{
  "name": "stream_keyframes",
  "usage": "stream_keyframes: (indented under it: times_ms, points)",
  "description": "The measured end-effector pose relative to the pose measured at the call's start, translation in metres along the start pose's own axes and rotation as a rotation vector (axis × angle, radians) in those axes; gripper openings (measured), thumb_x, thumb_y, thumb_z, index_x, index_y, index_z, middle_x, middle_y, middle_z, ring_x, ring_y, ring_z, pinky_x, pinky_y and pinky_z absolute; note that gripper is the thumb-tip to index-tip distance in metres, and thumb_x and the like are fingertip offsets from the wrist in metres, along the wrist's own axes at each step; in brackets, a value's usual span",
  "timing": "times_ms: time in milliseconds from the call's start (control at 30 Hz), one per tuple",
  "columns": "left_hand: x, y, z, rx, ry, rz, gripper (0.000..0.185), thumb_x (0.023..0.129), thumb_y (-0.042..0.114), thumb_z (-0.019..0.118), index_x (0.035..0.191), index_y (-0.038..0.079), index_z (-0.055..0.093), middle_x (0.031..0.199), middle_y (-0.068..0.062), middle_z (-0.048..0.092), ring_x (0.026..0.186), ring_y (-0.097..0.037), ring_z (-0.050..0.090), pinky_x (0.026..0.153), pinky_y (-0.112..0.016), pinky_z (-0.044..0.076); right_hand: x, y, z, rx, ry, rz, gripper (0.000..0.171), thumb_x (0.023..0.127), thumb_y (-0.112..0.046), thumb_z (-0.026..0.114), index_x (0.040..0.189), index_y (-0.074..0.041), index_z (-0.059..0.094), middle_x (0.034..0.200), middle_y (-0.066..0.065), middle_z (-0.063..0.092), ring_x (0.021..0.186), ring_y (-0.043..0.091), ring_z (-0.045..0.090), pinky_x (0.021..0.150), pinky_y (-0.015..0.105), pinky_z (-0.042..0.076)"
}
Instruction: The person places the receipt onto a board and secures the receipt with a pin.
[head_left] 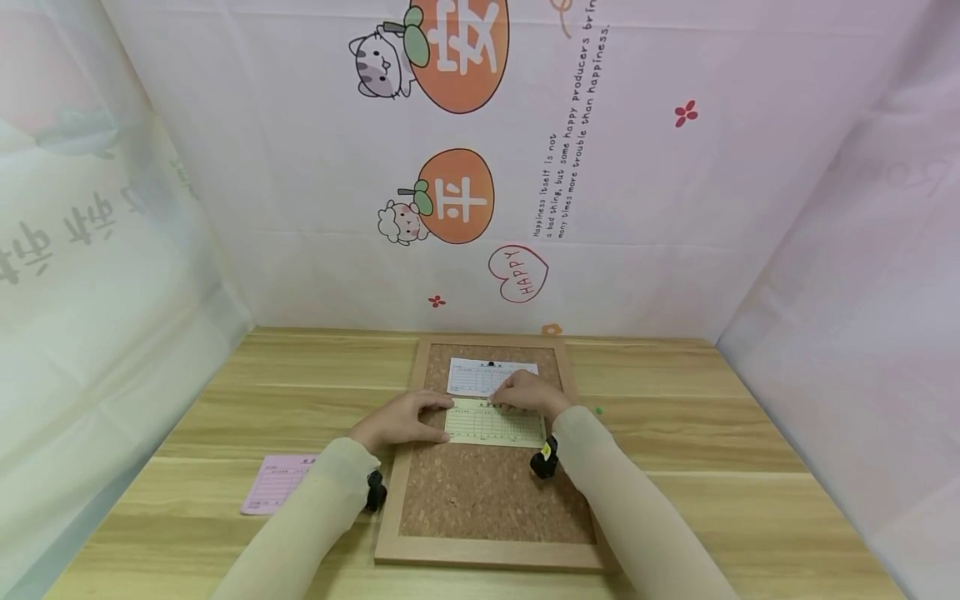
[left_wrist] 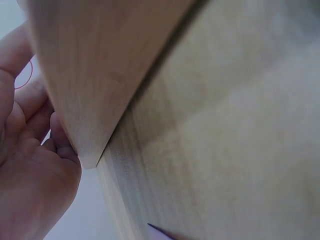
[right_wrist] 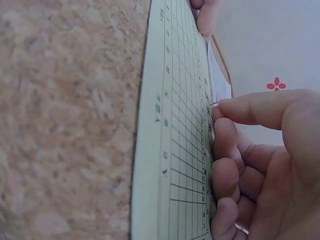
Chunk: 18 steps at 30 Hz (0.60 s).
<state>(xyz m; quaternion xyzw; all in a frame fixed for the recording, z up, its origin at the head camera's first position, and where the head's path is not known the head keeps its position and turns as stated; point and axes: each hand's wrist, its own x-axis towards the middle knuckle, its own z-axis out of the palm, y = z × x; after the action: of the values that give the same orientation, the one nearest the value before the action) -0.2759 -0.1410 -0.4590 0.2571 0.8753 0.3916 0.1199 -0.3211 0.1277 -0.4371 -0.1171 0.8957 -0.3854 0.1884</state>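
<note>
A pale yellow printed form (head_left: pixel 495 427) lies on the wood-framed corkboard (head_left: pixel 480 500), just below a white form (head_left: pixel 472 379) that has a black push pin (head_left: pixel 491 363) at its top edge. My right hand (head_left: pixel 528 393) pinches a small pin (right_wrist: pixel 215 104) between thumb and forefinger at the yellow form's top edge. Its other fingers curl close over the paper. With fingers spread, my left hand (head_left: pixel 401 418) touches the yellow form's left corners across the board's frame. The left wrist view shows that palm beside the frame's side.
Left of the board, a pink form (head_left: pixel 277 485) lies on the wooden table (head_left: pixel 675 500), partly covered by the left sleeve. A tiny green item (head_left: pixel 599 410) sits right of the board. Printed cloth walls (head_left: pixel 637 208) stand behind and at both sides.
</note>
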Motion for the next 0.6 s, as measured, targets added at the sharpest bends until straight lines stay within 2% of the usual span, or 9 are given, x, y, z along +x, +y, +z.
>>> stream_keyframes:
  times_ms: [233, 600]
  points:
    - [-0.0010, 0.0002, 0.0003, 0.002, 0.002, 0.005, 0.059, 0.089, 0.023, 0.080, 0.141, 0.006, 0.057, 0.147, -0.009, 0.050, 0.140, -0.032, 0.039, 0.114, -0.048, 0.034, 0.0033, 0.0022, 0.0021, -0.019, 0.000, 0.007, 0.023, 0.094, -0.030, 0.070, 0.087, -0.008, 0.076, 0.071, 0.001, 0.060, 0.063, 0.015, 0.045, 0.059, 0.029, 0.040]
    - [0.0011, -0.0018, 0.0000, 0.003, 0.000, 0.007, 0.060, 0.088, 0.025, 0.080, 0.141, 0.006, 0.058, 0.147, -0.008, 0.050, 0.142, -0.032, 0.036, 0.115, -0.048, 0.032, 0.0039, 0.0027, 0.0010, -0.034, -0.007, 0.002, 0.025, 0.093, -0.030, 0.070, 0.082, -0.009, 0.076, 0.065, -0.001, 0.055, 0.061, 0.015, 0.043, 0.057, 0.029, 0.039]
